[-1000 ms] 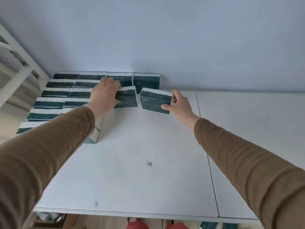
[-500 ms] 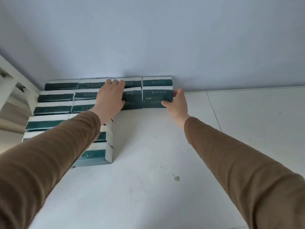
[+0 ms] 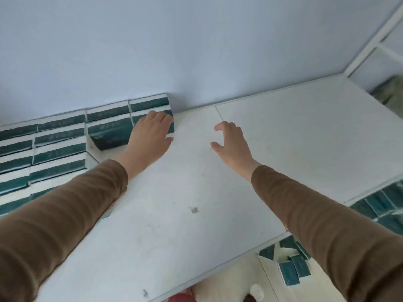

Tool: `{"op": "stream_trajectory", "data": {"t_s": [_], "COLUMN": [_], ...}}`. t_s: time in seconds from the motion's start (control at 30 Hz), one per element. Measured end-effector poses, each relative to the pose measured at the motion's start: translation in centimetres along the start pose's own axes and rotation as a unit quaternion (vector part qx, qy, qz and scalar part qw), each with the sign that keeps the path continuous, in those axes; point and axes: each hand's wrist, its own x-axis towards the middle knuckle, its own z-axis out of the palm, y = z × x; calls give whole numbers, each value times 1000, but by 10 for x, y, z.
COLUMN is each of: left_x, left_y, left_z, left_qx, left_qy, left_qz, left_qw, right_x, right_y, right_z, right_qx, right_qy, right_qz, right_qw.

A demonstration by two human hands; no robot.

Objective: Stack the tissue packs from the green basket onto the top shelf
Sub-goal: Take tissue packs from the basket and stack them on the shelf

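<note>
Rows of dark green and white tissue packs are stacked along the back left of the white top shelf, against the wall. My left hand lies flat on the rightmost front pack, fingers straight, pressing it. My right hand hovers over the bare shelf to the right of the stack, fingers relaxed, holding nothing. More tissue packs lie loose below the shelf's front right edge. The green basket is not in view.
A pale blue wall rises behind the shelf. A white frame post stands at the far right corner. Further tissue packs sit on a lower level at the right. The floor shows below the shelf's front edge.
My right hand has let go of the pack it set beside the stack and drawn back to the right. My left hand has shifted right onto that pack. The view has turned to the right.
</note>
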Motion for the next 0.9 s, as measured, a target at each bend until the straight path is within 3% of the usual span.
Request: {"op": "stream_trajectory", "data": {"t_s": [0.17, 0.53, 0.9], "left_x": [13, -10, 30], "left_y": [132, 470, 649], "left_z": [16, 46, 131], "left_qx": [-44, -165, -182], "left_qy": [-33, -56, -189], "left_qz": [75, 196, 209], "left_qw": [996, 965, 942], "right_x": [-86, -279, -328], "right_y": [90, 304, 490], "right_z": [-78, -222, -268], "right_qx": [-54, -51, -19], "right_qy": [20, 27, -3], "right_qz": [43, 138, 272], "right_qw": [997, 989, 962]}}
